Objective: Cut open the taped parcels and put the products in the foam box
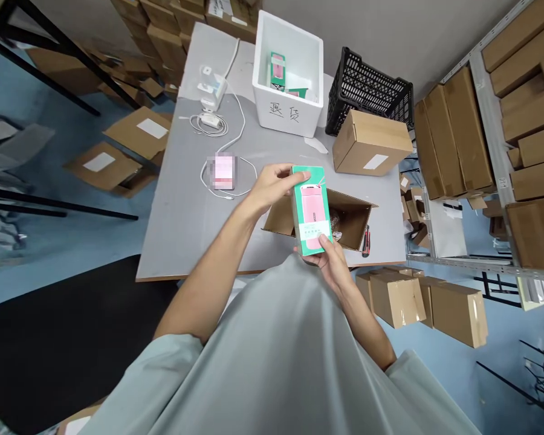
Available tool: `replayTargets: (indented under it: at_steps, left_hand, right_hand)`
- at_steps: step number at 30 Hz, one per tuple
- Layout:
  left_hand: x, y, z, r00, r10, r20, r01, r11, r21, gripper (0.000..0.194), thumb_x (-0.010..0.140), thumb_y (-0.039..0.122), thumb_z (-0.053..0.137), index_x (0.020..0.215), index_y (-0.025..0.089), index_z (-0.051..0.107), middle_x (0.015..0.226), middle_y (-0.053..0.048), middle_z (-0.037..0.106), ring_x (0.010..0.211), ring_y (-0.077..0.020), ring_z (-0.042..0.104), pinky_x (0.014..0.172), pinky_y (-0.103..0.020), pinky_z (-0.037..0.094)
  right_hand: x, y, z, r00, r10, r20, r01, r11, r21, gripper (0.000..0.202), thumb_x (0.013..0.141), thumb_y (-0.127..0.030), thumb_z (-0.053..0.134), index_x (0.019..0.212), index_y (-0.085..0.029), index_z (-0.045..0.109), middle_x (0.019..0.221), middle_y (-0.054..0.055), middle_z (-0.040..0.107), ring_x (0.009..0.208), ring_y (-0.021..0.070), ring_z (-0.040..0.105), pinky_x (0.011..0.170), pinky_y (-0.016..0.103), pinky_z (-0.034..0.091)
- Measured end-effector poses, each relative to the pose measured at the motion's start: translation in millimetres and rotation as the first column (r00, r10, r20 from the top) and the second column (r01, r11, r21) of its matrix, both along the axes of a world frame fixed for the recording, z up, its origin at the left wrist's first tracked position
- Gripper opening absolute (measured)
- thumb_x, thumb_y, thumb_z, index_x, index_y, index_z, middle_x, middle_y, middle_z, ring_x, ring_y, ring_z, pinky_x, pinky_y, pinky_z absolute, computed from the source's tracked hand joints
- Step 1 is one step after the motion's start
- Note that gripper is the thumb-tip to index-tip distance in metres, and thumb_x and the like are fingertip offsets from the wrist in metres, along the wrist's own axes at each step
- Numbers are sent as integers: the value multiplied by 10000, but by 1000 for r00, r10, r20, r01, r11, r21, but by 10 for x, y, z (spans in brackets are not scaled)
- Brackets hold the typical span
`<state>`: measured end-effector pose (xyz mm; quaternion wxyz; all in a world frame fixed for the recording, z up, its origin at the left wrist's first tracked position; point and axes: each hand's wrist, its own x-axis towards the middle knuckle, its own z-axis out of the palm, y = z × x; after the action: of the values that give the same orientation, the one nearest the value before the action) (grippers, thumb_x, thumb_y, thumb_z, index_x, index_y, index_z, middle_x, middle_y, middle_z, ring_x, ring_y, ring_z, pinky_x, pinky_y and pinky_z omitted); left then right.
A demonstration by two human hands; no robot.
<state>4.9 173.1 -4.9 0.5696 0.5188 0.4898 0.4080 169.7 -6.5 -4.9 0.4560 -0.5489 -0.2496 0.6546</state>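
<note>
Between my hands is a green product box point(313, 208) with a pink device printed on its front. My left hand point(276, 186) grips its upper left corner, thumb lying across the front. Lower down, my right hand point(329, 260) holds the bottom edge with the thumb on the front face. Behind the product box sits an open cardboard box point(356, 220), partly hidden, with some clear wrapping inside. A red and black utility knife point(366, 241) lies beside that box on the right.
A white foam bin point(288, 115) holds similar green boxes. Near it stand a black plastic crate point(372, 84) and a closed cardboard box point(372, 142). White cables and a power strip point(212, 90) lie on the grey table point(176, 229), close to a phone-like item point(223, 172).
</note>
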Motion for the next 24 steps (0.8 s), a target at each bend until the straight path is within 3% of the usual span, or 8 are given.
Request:
replayTargets:
  at_steps: [3, 7, 10, 12, 14, 17, 20, 24]
  left_hand:
    - [-22, -12, 11, 998, 43, -39, -43, 999, -8, 378, 844, 574, 867, 961, 218, 818, 914, -73, 803, 938, -263, 755, 797, -374, 641]
    - [-5, -60, 119, 981, 130, -144, -128, 992, 23, 323, 867, 500, 842, 999, 205, 849, 1025, -72, 847, 1001, -267, 763, 934, -400, 637]
    - [5, -131, 238, 965, 178, -195, -164, 983, 86, 469, 863, 569, 884, 1154, 203, 851, 1218, -100, 849, 1129, -295, 769, 1060, -443, 621]
    - [-34, -205, 291, 980, 163, -111, -153, 984, 93, 655, 868, 672, 893, 1332, 220, 801, 1383, -140, 804, 1242, -328, 763, 1099, -479, 623]
    - [-102, -322, 300, 994, 99, 40, -101, 994, 40, 840, 860, 774, 873, 1487, 239, 718, 1494, -184, 749, 1324, -367, 750, 1092, -514, 645]
    - [-164, -576, 241, 982, -43, 185, 62, 993, -97, 1007, 738, 784, 964, 1534, 232, 688, 1505, -214, 745, 1353, -412, 751, 1073, -543, 675]
    - [-98, -827, 161, 970, -127, 206, 175, 957, -232, 925, 663, 631, 1063, 1426, 209, 752, 1395, -195, 812, 1300, -410, 784, 1091, -554, 679]
    - [73, -950, 107, 977, -42, 211, 110, 941, -319, 843, 630, 494, 1093, 1346, 184, 774, 1351, -181, 837, 1260, -407, 807, 1036, -534, 708]
  right_hand:
    - [106, 6, 2, 980, 2, 198, -6, 1000, 23, 799, 838, -830, 850, 1335, -221, 704, 1322, 145, 816, 1123, 330, 832, 824, 455, 770]
    - [189, -13, 79, 781, -13, 624, -57, 994, 91, 1089, 749, -665, 988, 1668, -273, 554, 1677, 174, 621, 1249, 361, 765, 835, 475, 767]
    - [186, -17, 103, 714, 0, 700, -132, 982, 135, 1074, 822, -621, 939, 1740, -285, 496, 1705, 172, 595, 1271, 352, 750, 927, 501, 754]
    - [192, -6, 92, 773, -29, 634, -129, 971, 201, 988, 889, -627, 881, 1738, -290, 506, 1689, 164, 613, 1284, 331, 755, 1009, 494, 731]
    - [218, 17, 79, 881, -26, 473, -101, 965, 242, 957, 923, -654, 853, 1737, -290, 506, 1614, 159, 679, 1269, 319, 777, 1059, 492, 710]
    - [275, 74, 66, 984, 22, 177, -62, 973, 221, 955, 936, -689, 850, 1735, -311, 490, 1461, 130, 780, 1254, 327, 805, 1055, 509, 710]
    - [311, 151, 38, 1000, 17, 22, -21, 986, 164, 958, 915, -684, 887, 1721, -348, 491, 1439, 104, 797, 1259, 334, 810, 1025, 516, 727]
    - [353, 238, -42, 1000, 14, -19, -11, 989, 150, 1001, 884, -702, 914, 1721, -354, 488, 1426, 91, 800, 1238, 326, 815, 1002, 510, 743]
